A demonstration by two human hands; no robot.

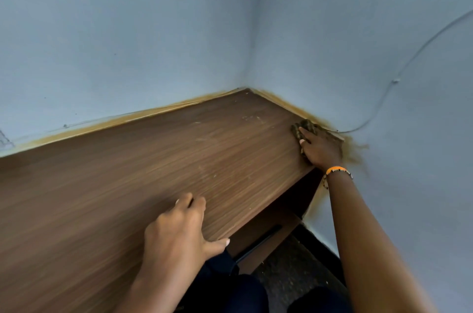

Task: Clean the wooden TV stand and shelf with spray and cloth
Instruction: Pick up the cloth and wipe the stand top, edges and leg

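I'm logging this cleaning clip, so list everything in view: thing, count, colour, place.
Wooden top: one, brown, fills the corner between two walls.
Cloth: one, dark patterned, at the top's far right end.
Lower shelf: one, brown, under the top.
Walls: two, pale blue-grey, orange-brown staining along the wood.
Cable: one, thin, clipped to the right wall.
Floor: dark, speckled, bottom right.
Bracelet: one, orange beaded, right wrist.
Left hand: rests on the top's front edge.
Right hand: presses the cloth, flat.

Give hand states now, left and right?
Left hand: open, resting on the stand top.
Right hand: open, pressing the cloth.
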